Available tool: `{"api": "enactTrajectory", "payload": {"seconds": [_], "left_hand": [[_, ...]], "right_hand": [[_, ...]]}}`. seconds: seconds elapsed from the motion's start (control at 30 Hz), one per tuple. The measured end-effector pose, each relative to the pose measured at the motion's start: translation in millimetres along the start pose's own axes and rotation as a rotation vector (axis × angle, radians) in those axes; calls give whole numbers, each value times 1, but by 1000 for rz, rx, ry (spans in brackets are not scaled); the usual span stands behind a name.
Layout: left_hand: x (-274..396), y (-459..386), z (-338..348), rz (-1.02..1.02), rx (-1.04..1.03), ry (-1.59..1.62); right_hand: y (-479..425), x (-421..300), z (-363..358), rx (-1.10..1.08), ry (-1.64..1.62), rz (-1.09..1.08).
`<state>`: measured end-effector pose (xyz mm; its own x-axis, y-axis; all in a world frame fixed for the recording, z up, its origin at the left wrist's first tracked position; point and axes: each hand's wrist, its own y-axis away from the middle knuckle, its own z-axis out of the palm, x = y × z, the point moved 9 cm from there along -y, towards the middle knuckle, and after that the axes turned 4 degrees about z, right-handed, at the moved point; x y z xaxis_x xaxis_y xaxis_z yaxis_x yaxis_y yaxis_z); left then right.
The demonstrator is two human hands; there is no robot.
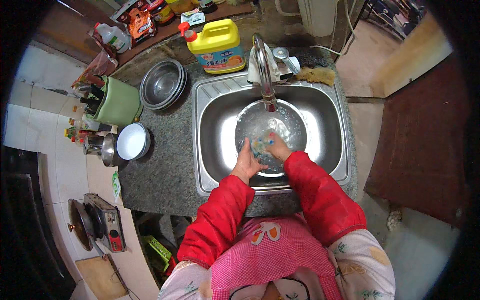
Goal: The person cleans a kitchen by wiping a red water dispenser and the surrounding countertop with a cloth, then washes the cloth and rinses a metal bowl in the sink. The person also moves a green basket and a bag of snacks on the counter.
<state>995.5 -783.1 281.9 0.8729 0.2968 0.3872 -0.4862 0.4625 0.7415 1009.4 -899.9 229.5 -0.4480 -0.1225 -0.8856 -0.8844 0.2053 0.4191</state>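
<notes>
A round metal basin [243, 120] with water in it stands in the stainless steel sink [213, 127], below the chrome faucet [264, 71]. My right hand [279, 147] is over the basin, closed on a multicoloured scrubbing cloth or mesh [261, 144], which looks blurred. On the left side of the basin is my left hand [247, 163], fingers spread, next to the cloth and with nothing seen in its grasp. Both forearms wear red sleeves. Parts of the right fingers are hidden by the cloth and water.
Stacked metal bowls [161, 84], white bowls [131, 141] and a green knife holder [120, 101] stand left on the granite counter [168, 168]. A yellow detergent jug [221, 47] stands behind the sink. A brown sponge or cloth [315, 75] lies at its back right.
</notes>
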Motion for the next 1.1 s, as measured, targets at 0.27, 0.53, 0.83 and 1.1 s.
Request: {"api": "enactTrajectory", "payload": {"seconds": [0.27,0.53,0.83,1.1], "left_hand": [[22,-24,-20,152,-418,243],[12,4,0,219,-124,160],[1,10,-1,-12,7,78],[29,5,25,162,-302,413]], "right_hand": [[77,-145,55,-243,-117,-187],[21,-106,-37,235,839,-300],[25,-25,31,-306,564,53],[91,-157,14,160,493,-484]]}}
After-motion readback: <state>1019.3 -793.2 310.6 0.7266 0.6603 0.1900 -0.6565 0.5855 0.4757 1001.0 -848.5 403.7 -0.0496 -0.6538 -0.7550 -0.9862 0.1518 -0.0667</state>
